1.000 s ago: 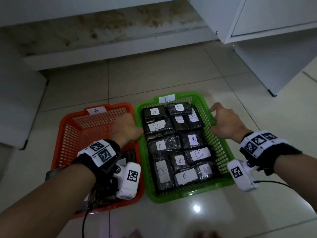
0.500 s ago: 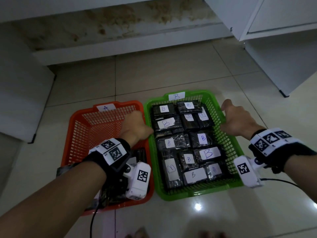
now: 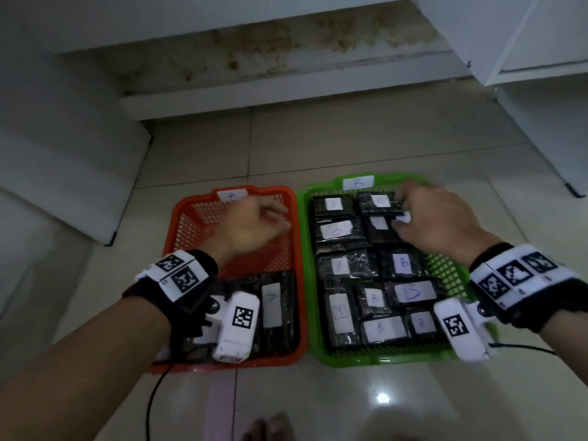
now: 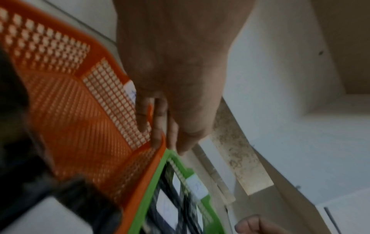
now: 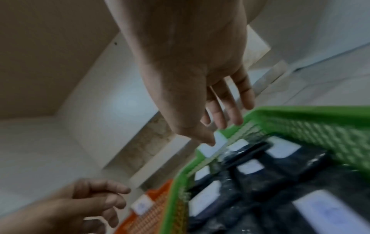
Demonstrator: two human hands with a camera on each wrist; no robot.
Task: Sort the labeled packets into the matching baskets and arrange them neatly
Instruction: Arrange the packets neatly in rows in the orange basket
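An orange basket (image 3: 173,224) tagged A stands on the floor on the left, a green basket (image 3: 381,359) tagged B touching it on the right. The green one is packed with several dark packets (image 3: 337,230) with white B labels. A few dark packets (image 3: 273,303) lie at the near end of the orange one. My left hand (image 3: 280,218) hovers over the orange basket's bare far half, fingers relaxed and holding nothing. My right hand (image 3: 410,211) reaches over the far right packets in the green basket. In the right wrist view its fingers (image 5: 230,114) are extended above the far rim (image 5: 300,114).
White cabinets (image 3: 63,173) stand on the left and at the far right (image 3: 541,128). A stained wall base with a low white ledge (image 3: 286,97) runs behind the baskets. Toes (image 3: 267,428) show at the bottom edge of the tiled floor.
Both hands have left the green basket's side rims. The left one moved over the orange basket and the right one moved in over the far packets.
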